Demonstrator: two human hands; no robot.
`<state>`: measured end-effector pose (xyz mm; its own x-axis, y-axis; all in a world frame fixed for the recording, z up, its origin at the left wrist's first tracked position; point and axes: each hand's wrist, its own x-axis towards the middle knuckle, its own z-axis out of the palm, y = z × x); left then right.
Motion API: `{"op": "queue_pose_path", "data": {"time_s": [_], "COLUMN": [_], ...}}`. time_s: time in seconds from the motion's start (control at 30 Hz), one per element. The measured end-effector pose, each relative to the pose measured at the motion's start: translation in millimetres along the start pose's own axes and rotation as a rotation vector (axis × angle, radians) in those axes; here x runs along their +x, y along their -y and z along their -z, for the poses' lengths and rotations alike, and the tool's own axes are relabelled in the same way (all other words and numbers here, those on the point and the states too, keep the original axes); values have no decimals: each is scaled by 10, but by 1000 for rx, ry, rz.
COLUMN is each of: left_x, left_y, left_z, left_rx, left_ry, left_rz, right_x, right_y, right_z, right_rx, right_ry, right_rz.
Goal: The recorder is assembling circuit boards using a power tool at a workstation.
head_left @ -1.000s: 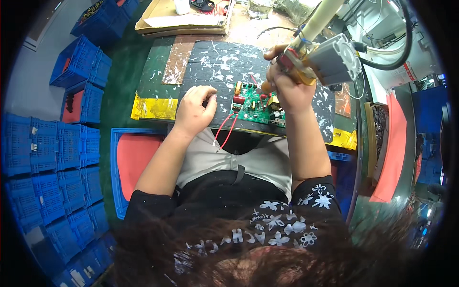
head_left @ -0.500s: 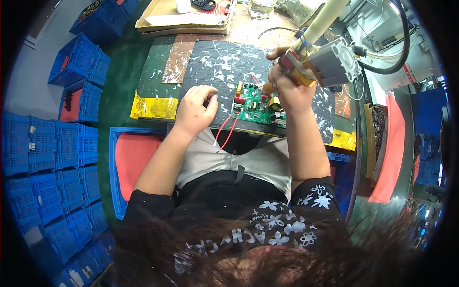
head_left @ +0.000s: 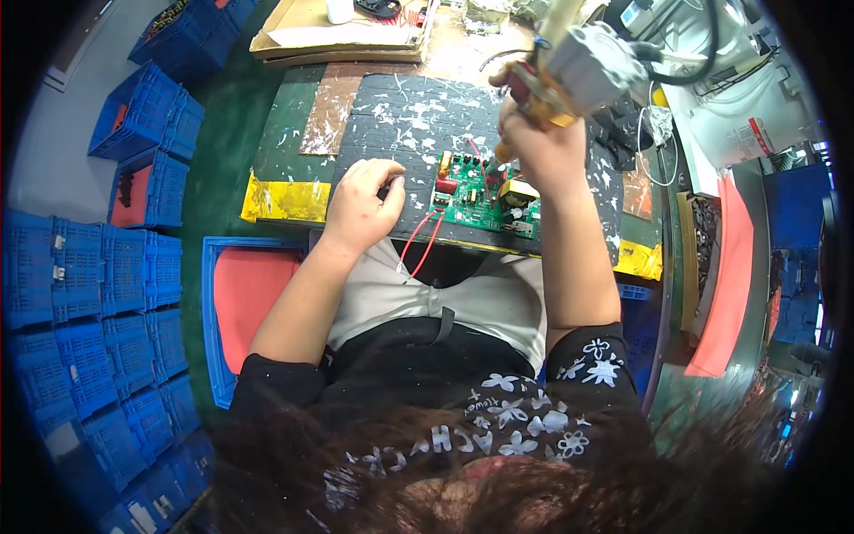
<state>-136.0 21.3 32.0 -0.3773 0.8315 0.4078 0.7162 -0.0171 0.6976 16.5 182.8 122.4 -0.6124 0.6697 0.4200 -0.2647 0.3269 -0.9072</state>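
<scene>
A green circuit board (head_left: pixel 467 214) lies near the front edge of the bench, with red, yellow and dark parts on it. Two red wires (head_left: pixel 415 254) hang from its left end over the edge. My right hand (head_left: pixel 538 147) is closed around a glue gun (head_left: pixel 544 100) above the board's right part, partly hiding it. The gun's tan nozzle (head_left: pixel 503 153) points down toward the board. My left hand (head_left: pixel 363 196) rests on the bench left of the board, fingers curled in. Its fingertips are hidden, so whether it holds anything cannot be seen.
The dark bench mat (head_left: pixel 382 116) is spotted with white, and yellow tape (head_left: pixel 289 198) covers the bench corners. At the back left stands a cardboard tray (head_left: pixel 347 53). Blue crates (head_left: pixel 80 258) are stacked at the left. A black cable (head_left: pixel 703 71) loops at the upper right.
My right hand has tilted the glue gun, its rear body swinging up and left. More of the board's right end shows. My left hand has not moved.
</scene>
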Motion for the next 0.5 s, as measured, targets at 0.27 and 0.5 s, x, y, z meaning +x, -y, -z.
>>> {"op": "queue_pose_path", "data": {"time_s": [0.27, 0.5], "left_x": [9, 9], "left_y": [10, 5], "left_z": [10, -4], "left_rx": [12, 20], "left_ry": [10, 4], "left_rz": [-33, -42], "right_x": [38, 41], "right_y": [-28, 30], "right_z": [-30, -7], "right_rx": [-70, -46], "right_ry": [32, 41], "right_rz": [-127, -149]}}
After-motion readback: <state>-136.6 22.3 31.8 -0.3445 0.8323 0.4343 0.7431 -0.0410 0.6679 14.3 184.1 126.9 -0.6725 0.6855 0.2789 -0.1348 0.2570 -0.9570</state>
